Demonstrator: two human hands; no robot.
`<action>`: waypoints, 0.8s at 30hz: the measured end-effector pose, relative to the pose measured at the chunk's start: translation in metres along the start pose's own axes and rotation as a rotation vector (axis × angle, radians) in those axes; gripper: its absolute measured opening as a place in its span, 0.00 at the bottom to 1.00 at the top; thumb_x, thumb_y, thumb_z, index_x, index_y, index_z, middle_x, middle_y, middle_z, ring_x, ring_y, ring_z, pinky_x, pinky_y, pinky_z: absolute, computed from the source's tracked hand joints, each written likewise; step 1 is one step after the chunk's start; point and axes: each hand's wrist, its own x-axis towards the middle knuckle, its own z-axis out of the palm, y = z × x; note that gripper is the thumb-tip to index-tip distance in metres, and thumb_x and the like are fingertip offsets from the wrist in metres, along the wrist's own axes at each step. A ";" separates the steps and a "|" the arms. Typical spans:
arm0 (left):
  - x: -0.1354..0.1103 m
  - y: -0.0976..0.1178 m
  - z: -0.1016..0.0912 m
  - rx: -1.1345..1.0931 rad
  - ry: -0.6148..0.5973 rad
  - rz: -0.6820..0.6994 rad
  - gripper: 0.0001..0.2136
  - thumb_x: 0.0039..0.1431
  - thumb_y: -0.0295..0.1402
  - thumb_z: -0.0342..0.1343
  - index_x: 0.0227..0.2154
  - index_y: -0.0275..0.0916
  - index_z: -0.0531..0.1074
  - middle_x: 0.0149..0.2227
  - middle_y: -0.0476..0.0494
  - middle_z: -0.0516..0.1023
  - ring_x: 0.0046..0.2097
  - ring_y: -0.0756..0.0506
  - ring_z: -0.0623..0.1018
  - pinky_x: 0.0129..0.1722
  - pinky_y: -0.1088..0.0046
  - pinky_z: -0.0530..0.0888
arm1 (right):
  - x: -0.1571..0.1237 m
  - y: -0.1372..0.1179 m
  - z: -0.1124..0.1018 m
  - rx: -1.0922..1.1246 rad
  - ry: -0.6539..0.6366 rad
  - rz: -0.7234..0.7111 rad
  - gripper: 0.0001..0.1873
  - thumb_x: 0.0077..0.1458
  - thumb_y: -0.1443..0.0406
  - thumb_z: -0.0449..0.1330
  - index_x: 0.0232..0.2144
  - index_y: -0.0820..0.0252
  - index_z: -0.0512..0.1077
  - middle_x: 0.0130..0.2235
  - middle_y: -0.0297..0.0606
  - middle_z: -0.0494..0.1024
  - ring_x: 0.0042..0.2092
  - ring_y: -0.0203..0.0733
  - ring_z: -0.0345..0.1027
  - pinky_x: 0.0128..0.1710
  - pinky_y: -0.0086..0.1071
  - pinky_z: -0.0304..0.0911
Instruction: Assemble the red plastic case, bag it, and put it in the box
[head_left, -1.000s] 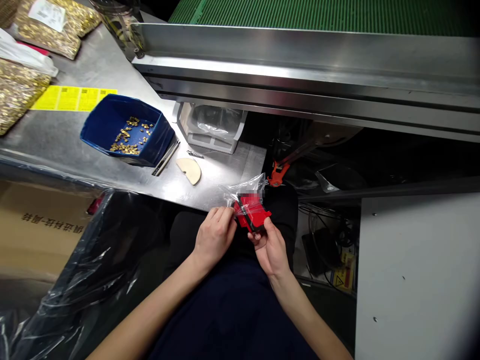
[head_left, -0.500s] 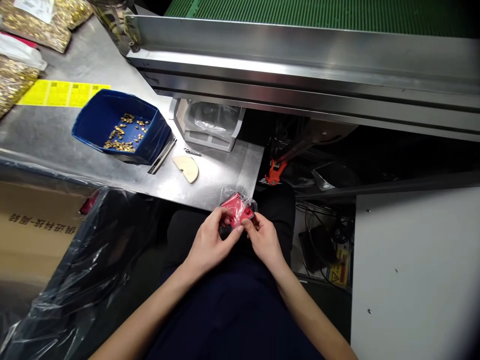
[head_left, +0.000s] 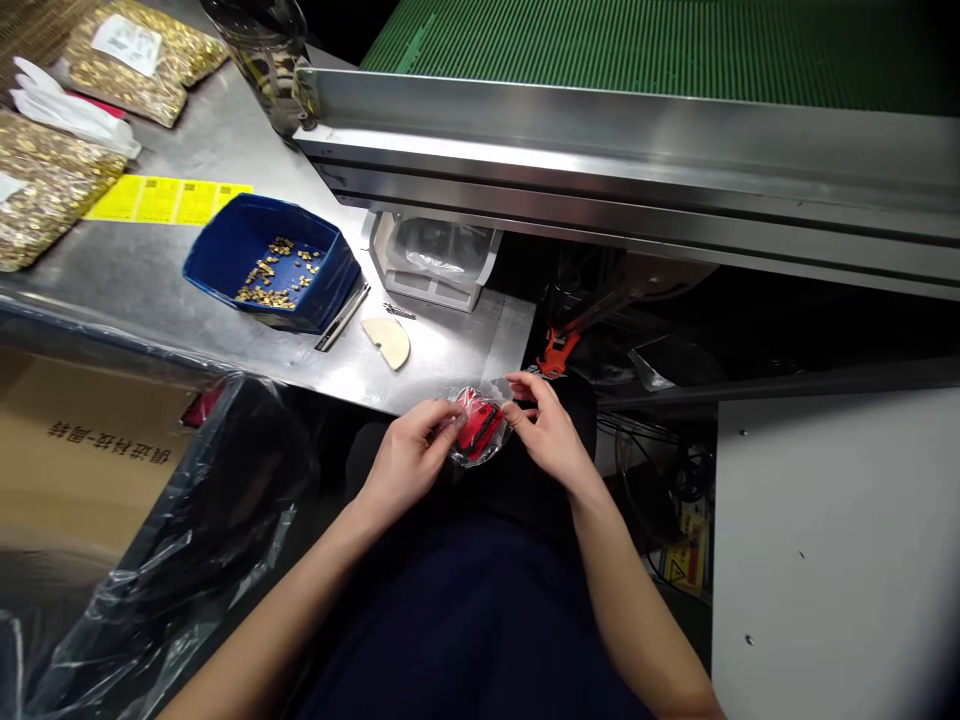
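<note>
A small red and black part inside a clear plastic bag (head_left: 478, 430) sits between both hands, just below the front edge of the steel worktable (head_left: 150, 270). My left hand (head_left: 409, 462) pinches the bag's left side with curled fingers. Touching the bag's right side, my right hand (head_left: 546, 430) has its fingers partly stretched out, the fingertips on the plastic. Both forearms reach up from my lap.
A blue tray (head_left: 274, 262) with several small brass pieces stands on the table, beside a beige half-disc (head_left: 388, 341), a white holder (head_left: 435, 258) and yellow labels (head_left: 169, 200). Bags of brass parts (head_left: 45, 190) lie at left. A green conveyor (head_left: 660, 45) runs behind. A plastic-lined carton (head_left: 112, 480) is at lower left.
The bagged red part has been turned and lowered between the hands. My right hand has opened out and shifted to the bag's right side. The view has shifted a little.
</note>
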 end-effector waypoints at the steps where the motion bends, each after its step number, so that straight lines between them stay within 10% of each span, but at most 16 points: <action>1: 0.003 -0.002 -0.001 -0.006 0.003 -0.005 0.08 0.71 0.36 0.55 0.42 0.42 0.78 0.37 0.47 0.80 0.37 0.46 0.78 0.39 0.70 0.71 | 0.008 0.003 0.000 0.051 -0.072 0.010 0.19 0.62 0.54 0.64 0.52 0.53 0.76 0.50 0.41 0.79 0.49 0.45 0.74 0.47 0.35 0.70; 4: 0.011 -0.004 -0.006 -0.027 -0.003 -0.020 0.09 0.71 0.38 0.55 0.44 0.42 0.79 0.41 0.46 0.83 0.40 0.44 0.80 0.41 0.70 0.74 | 0.022 0.005 0.003 0.117 -0.158 0.032 0.12 0.61 0.57 0.63 0.40 0.57 0.81 0.38 0.38 0.83 0.38 0.43 0.76 0.41 0.34 0.71; 10: 0.004 0.014 -0.030 0.421 -0.042 -0.122 0.08 0.67 0.32 0.53 0.40 0.42 0.79 0.37 0.45 0.84 0.37 0.40 0.82 0.35 0.67 0.72 | 0.005 -0.029 0.002 -0.087 0.105 -0.075 0.11 0.64 0.58 0.60 0.38 0.55 0.81 0.39 0.38 0.82 0.40 0.44 0.74 0.42 0.34 0.67; 17: -0.017 0.048 -0.060 0.534 0.116 0.127 0.10 0.69 0.37 0.53 0.43 0.44 0.79 0.36 0.46 0.83 0.35 0.41 0.82 0.34 0.67 0.73 | -0.020 -0.070 -0.017 -0.293 0.130 -0.216 0.09 0.66 0.62 0.59 0.38 0.53 0.80 0.38 0.37 0.81 0.39 0.43 0.75 0.42 0.34 0.67; 24: -0.004 0.046 -0.072 0.208 -0.030 0.093 0.10 0.68 0.38 0.55 0.41 0.46 0.82 0.39 0.44 0.82 0.41 0.41 0.81 0.40 0.66 0.76 | -0.018 -0.076 -0.012 0.345 -0.054 0.116 0.11 0.61 0.56 0.64 0.36 0.57 0.76 0.29 0.32 0.76 0.29 0.37 0.72 0.32 0.30 0.70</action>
